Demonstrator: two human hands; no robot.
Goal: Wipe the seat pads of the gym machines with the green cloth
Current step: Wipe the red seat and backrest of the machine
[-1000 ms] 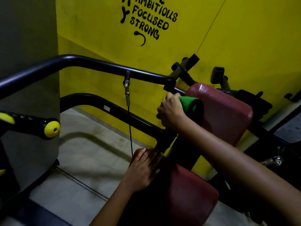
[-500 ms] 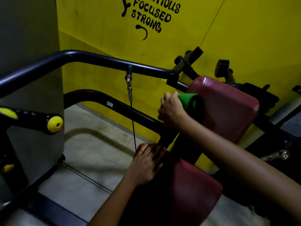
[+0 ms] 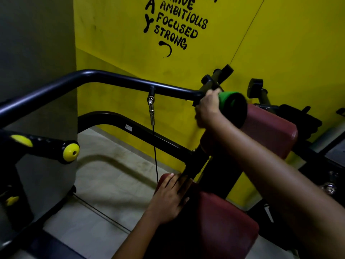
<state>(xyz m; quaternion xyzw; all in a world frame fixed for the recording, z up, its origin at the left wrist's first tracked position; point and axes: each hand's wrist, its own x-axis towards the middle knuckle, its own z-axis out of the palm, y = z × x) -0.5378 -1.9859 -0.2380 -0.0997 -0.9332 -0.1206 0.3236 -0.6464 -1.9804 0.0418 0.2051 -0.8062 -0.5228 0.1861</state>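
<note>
My right hand (image 3: pixel 208 109) grips the green cloth (image 3: pixel 226 102), bunched with a dark underside, against the top left corner of the upper red pad (image 3: pixel 268 131). My forearm crosses the pad's left side and hides it. The lower red seat pad (image 3: pixel 225 228) sits below, at centre bottom. My left hand (image 3: pixel 170 198) rests flat on that pad's far left corner, fingers straight and spread.
A black curved bar (image 3: pixel 104 79) with a hanging cable clip (image 3: pixel 151 107) runs across the upper left. A second black frame tube (image 3: pixel 141 128) lies below it. A yellow-capped handle (image 3: pixel 71 152) juts out at left. The yellow wall (image 3: pixel 280 43) stands close behind.
My right hand has moved the green cloth up the upper pad, from its left side to its top corner. My left hand has stayed on the lower pad.
</note>
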